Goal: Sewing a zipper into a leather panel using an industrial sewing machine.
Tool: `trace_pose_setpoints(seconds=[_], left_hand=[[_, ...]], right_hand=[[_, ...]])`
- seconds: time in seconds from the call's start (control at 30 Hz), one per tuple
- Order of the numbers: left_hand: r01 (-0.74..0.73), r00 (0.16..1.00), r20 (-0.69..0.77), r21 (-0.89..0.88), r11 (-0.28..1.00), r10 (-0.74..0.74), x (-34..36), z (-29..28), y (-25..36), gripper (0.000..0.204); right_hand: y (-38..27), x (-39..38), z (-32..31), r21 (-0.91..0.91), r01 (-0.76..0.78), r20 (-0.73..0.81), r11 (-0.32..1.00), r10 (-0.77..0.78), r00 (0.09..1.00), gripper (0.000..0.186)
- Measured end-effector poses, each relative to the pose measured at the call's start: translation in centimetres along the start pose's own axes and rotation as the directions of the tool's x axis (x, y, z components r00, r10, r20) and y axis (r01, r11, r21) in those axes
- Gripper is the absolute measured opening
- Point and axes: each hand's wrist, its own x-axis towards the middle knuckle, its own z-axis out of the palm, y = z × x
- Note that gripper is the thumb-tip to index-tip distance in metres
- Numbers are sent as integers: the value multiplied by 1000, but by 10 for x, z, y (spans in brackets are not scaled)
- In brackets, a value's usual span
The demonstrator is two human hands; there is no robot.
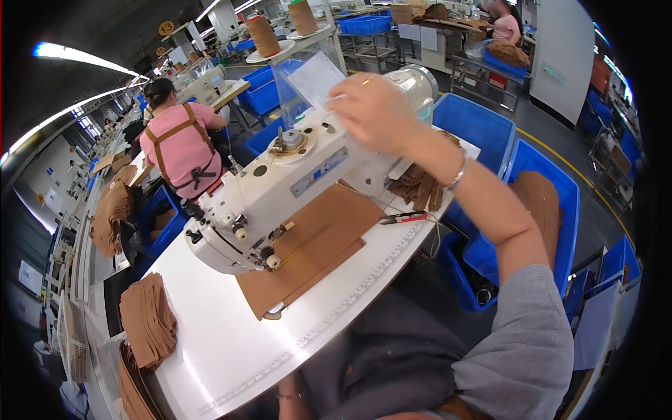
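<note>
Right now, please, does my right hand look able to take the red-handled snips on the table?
Probably yes: the snips lie near the table's front edge with their handle uncovered, and nothing seems to block the right hand, raised up by the sewing machine.

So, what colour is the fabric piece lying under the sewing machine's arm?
The fabric piece is brown; it shows best in the head view.
</note>
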Motion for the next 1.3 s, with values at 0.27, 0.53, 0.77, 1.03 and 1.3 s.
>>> trace_pose_setpoints(seconds=[0.27,0.53,0.77,1.03,1.3], left_hand=[[-971,232,324,17,239,917,-76,-73,72,35],[-966,95,100,250,67,990,12,-109,191,30],[-889,455,-31,53,456,890,95,-26,236,38],[-941,313,-75,114,320,947,95,-25,236,38],[-945,281,-106,144,295,954,99,-26,234,39]], right_hand=[[57,-11,-1,-282,187,318,941,-92,944,5],[0,18,22,318,159,85,934,-195,977,11],[-20,66,32,626,-226,271,746,64,960,16],[-35,69,27,260,136,72,956,-160,985,18],[-37,71,17,181,157,170,971,-188,967,17]])
